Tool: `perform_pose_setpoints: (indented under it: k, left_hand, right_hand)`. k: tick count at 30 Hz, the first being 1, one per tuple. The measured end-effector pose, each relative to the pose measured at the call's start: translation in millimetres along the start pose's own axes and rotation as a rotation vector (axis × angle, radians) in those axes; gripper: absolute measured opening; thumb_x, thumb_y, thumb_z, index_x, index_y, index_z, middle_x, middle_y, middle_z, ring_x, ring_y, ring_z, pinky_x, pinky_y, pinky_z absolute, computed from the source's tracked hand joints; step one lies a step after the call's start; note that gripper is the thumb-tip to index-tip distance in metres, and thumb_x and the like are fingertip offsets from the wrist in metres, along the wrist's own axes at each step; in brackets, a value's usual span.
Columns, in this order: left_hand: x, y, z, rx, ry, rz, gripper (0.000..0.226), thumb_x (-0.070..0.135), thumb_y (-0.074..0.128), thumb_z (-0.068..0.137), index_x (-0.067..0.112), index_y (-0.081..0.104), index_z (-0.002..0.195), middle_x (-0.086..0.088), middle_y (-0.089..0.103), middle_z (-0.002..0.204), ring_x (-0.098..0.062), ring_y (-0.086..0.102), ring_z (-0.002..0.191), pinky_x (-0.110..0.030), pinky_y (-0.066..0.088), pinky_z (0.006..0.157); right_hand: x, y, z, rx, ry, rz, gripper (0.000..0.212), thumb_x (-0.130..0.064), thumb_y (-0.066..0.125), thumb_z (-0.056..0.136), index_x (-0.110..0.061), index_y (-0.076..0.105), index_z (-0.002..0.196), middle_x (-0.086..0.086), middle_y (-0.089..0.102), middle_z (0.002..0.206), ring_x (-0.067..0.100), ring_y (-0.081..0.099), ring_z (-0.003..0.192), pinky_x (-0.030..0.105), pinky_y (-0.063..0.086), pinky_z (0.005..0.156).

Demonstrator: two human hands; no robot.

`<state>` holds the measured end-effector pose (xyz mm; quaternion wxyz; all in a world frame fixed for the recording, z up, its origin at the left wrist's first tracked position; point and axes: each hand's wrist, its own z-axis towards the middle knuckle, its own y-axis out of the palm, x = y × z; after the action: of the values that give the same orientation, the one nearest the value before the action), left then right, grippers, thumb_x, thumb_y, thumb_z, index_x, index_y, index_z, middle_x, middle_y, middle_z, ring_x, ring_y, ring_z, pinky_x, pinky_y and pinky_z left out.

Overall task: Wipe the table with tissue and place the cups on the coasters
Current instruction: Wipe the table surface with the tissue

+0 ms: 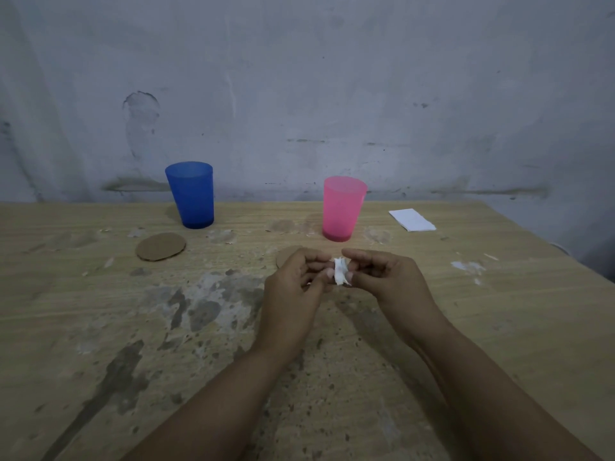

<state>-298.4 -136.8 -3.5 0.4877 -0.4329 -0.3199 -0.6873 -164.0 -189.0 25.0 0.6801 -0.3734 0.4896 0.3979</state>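
A blue cup (pixel 191 194) stands upright at the back left of the wooden table (pixel 100 327). A pink cup (pixel 342 208) stands upright at the back centre. One round cardboard coaster (pixel 160 247) lies bare in front of the blue cup. A second coaster (pixel 285 256) is mostly hidden behind my left hand (pixel 293 291). Both hands meet over the table's middle. My left hand and my right hand (pixel 389 281) pinch a small crumpled white tissue (pixel 340 276) between their fingertips.
A folded stack of white tissue (pixel 412 219) lies at the back right. The tabletop is worn, with grey stained patches (pixel 199 304) left of my hands and white flecks (pixel 467 267) to the right. A grey wall stands behind the table, whose right edge slants away.
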Motion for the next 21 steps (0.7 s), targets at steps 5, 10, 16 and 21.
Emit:
perform_pose_setpoints:
  k: [5, 10, 16, 21]
  left_hand:
    - [-1, -1, 0, -0.002, 0.025, 0.026, 0.02, 0.002, 0.072, 0.078, 0.022, 0.07, 0.079, 0.007, 0.071, 0.078, -0.011, 0.069, 0.075, -0.029, 0.057, 0.07]
    - [-2, -1, 0, 0.017, 0.084, 0.068, 0.016, 0.01, 0.075, 0.077, 0.025, 0.071, 0.08, 0.01, 0.071, 0.078, -0.006, 0.068, 0.074, -0.021, 0.055, 0.069]
    - [-5, 0, 0, 0.064, 0.162, 0.161, 0.013, 0.01, 0.075, 0.079, 0.019, 0.066, 0.084, 0.011, 0.068, 0.08, -0.002, 0.066, 0.073, -0.015, 0.053, 0.065]
    - [-5, 3, -2, -0.054, 0.096, 0.219, 0.024, 0.012, 0.069, 0.082, 0.028, 0.058, 0.097, 0.011, 0.067, 0.088, 0.002, 0.064, 0.083, -0.012, 0.05, 0.071]
  right_hand:
    - [-2, 2, -2, -0.009, -0.05, 0.016, 0.032, 0.013, 0.065, 0.072, -0.017, 0.075, 0.069, -0.004, 0.072, 0.071, 0.011, 0.067, 0.071, 0.02, 0.054, 0.069]
    - [-1, 4, -3, -0.005, -0.062, 0.065, 0.028, 0.009, 0.066, 0.072, -0.017, 0.076, 0.067, -0.003, 0.07, 0.074, 0.013, 0.068, 0.077, 0.021, 0.055, 0.071]
    - [6, 9, -2, -0.027, 0.056, 0.161, 0.015, -0.002, 0.076, 0.07, -0.016, 0.076, 0.071, 0.003, 0.075, 0.076, 0.012, 0.07, 0.076, 0.019, 0.055, 0.072]
    - [11, -12, 12, 0.12, 0.021, -0.106, 0.015, -0.005, 0.078, 0.07, -0.017, 0.075, 0.08, 0.0, 0.075, 0.074, 0.003, 0.067, 0.07, 0.009, 0.051, 0.069]
